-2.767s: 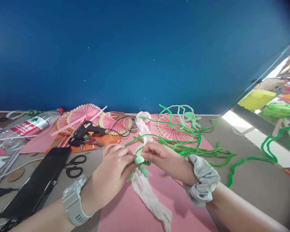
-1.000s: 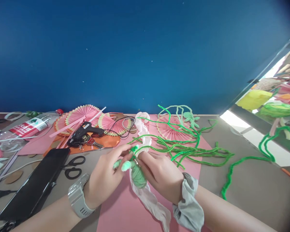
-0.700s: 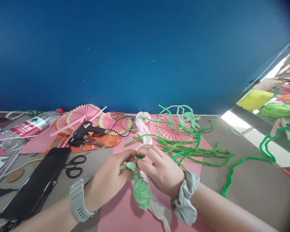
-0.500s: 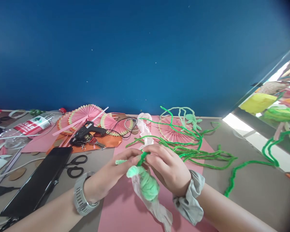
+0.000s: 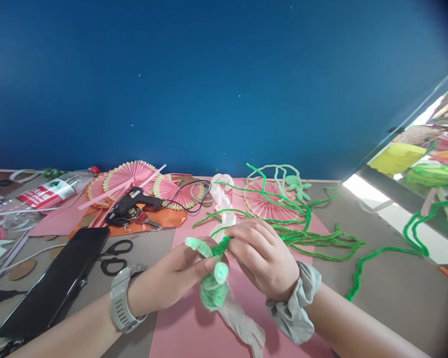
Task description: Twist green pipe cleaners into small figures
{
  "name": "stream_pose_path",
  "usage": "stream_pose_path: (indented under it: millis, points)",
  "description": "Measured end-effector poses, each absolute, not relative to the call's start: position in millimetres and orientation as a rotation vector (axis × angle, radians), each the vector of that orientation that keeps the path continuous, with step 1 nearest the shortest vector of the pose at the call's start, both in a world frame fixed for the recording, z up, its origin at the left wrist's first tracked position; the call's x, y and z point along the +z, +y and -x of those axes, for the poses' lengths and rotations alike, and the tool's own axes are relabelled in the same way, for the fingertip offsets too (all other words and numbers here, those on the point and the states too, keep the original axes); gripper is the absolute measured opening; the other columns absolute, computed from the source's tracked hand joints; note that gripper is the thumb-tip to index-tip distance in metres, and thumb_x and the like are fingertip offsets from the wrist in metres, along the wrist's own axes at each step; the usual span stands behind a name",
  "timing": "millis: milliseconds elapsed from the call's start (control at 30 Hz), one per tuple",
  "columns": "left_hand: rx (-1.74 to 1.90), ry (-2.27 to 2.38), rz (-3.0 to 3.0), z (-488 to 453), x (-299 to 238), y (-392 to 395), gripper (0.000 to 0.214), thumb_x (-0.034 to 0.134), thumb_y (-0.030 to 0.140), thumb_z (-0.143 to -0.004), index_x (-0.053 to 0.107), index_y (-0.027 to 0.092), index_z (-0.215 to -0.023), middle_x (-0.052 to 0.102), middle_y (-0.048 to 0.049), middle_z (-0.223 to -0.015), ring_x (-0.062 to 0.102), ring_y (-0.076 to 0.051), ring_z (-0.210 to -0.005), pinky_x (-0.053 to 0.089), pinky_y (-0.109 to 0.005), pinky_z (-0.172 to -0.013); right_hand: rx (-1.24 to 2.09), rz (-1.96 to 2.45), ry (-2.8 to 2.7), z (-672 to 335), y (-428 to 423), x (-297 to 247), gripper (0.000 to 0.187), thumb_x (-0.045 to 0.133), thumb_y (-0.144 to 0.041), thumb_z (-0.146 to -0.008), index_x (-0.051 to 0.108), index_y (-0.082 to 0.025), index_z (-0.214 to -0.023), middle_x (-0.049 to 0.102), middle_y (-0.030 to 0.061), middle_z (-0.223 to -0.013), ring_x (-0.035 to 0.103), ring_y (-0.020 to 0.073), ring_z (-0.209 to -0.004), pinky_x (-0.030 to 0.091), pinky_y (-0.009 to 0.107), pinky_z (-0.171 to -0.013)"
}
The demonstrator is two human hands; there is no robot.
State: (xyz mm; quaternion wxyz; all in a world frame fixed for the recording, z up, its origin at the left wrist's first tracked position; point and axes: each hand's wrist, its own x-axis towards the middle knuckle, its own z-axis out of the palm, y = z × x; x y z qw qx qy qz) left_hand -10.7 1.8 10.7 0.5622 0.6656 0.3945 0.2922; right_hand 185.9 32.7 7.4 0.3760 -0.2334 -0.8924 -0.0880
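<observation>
Both hands meet low in the middle over a pink paper sheet (image 5: pixel 194 328). My left hand (image 5: pixel 173 278), with a grey watch on its wrist, pinches a light green pipe-cleaner figure (image 5: pixel 211 286) whose coiled arms stick out. My right hand (image 5: pixel 259 256), with a grey scrunchie on the wrist, is curled round the dark green stem at the figure's top. A crumpled white plastic strip (image 5: pixel 239 318) lies under the hands.
Loose green pipe cleaners (image 5: pixel 313 238) sprawl to the right. Pink paper fans (image 5: pixel 130 174), a black glue gun (image 5: pixel 134 201), black scissors (image 5: pixel 115 256), a black case (image 5: pixel 52 283) and a plastic bottle (image 5: pixel 41 194) lie to the left. A blue wall (image 5: pixel 209 84) stands behind.
The green figure has been turned and worked between the fingers; its body now hangs lower under the left hand. Both hands have stayed over the pink sheet.
</observation>
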Motion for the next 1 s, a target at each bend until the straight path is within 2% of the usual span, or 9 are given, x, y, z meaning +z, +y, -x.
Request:
stream_pose_path:
  millis: [167, 333, 533, 667, 800, 900, 1000]
  points:
    - [0.720, 1.018, -1.952, 11.4, 15.8, -2.9, 0.023, 0.035, 0.025, -0.089, 0.053, 0.023, -0.103, 0.061, -0.0041, -0.096, 0.055, -0.018, -0.093, 0.041, -0.032, -0.091, -0.178, 0.680, -2.243, -185.8, 31.5, 10.9, 0.014, 0.045, -0.008, -0.080, 0.051, -0.019, -0.086, 0.058, 0.0069, -0.094, 0.052, 0.0178, -0.087, 0.045, 0.033, -0.076]
    - [0.842, 1.245, -2.064, 11.8, 10.2, -8.4, 0.023, 0.035, 0.021, -0.088, 0.051, 0.025, -0.106, 0.061, -0.0030, -0.095, 0.055, -0.018, -0.090, 0.041, -0.030, -0.089, -0.389, 0.705, -2.200, -181.8, 25.0, 10.0, 0.011, 0.050, -0.011, -0.079, 0.055, -0.019, -0.086, 0.056, 0.0071, -0.088, 0.048, 0.0202, -0.088, 0.045, 0.037, -0.078]
    - [0.840, 1.285, -2.063, 4.4, 15.5, -4.4, 0.028, 0.034, 0.021, -0.090, 0.046, 0.026, -0.114, 0.057, -0.0024, -0.108, 0.051, -0.018, -0.101, 0.039, -0.029, -0.087, -0.496, 0.568, -2.338, -176.7, 22.2, 10.4, 0.014, 0.050, -0.009, -0.081, 0.059, -0.017, -0.087, 0.059, 0.0066, -0.103, 0.049, 0.0212, -0.102, 0.042, 0.038, -0.089]
    - [0.824, 1.289, -2.063, 3.1, 17.4, -2.6, 0.024, 0.035, 0.020, -0.090, 0.049, 0.024, -0.109, 0.058, -0.0025, -0.104, 0.051, -0.017, -0.100, 0.038, -0.029, -0.087, -0.392, 0.607, -2.393, -176.3, 23.8, 10.2, 0.018, 0.042, -0.010, -0.085, 0.059, -0.016, -0.085, 0.062, 0.0074, -0.100, 0.055, 0.0174, -0.095, 0.041, 0.034, -0.090]
    - [0.783, 1.318, -2.121, 3.9, 18.4, -2.9, 0.018, 0.035, 0.019, -0.089, 0.052, 0.021, -0.095, 0.058, -0.0036, -0.095, 0.051, -0.018, -0.094, 0.038, -0.031, -0.085, -0.274, 0.636, -2.390, -176.8, 25.3, 6.2, 0.019, 0.038, -0.007, -0.085, 0.056, -0.015, -0.086, 0.064, 0.0072, -0.084, 0.056, 0.0168, -0.081, 0.042, 0.035, -0.081]
    - [0.756, 1.272, -2.217, 5.0, 21.8, -2.6, 0.018, 0.034, 0.015, -0.089, 0.051, 0.020, -0.087, 0.057, -0.0023, -0.089, 0.049, -0.018, -0.096, 0.035, -0.033, -0.088, -0.059, 0.594, -2.440, -178.7, 28.7, 5.4, 0.019, 0.034, -0.006, -0.085, 0.052, -0.015, -0.085, 0.061, 0.0055, -0.074, 0.053, 0.0155, -0.071, 0.042, 0.033, -0.074]
    - [0.714, 1.192, -2.252, 6.8, 26.6, -0.9, 0.021, 0.031, 0.011, -0.089, 0.049, 0.021, -0.089, 0.056, -0.0011, -0.091, 0.049, -0.016, -0.092, 0.034, -0.032, -0.088, 0.280, 0.578, -2.480, -182.9, 34.5, 10.8, 0.018, 0.033, -0.007, -0.087, 0.049, -0.016, -0.087, 0.058, 0.0042, -0.073, 0.049, 0.0136, -0.067, 0.041, 0.028, -0.067]
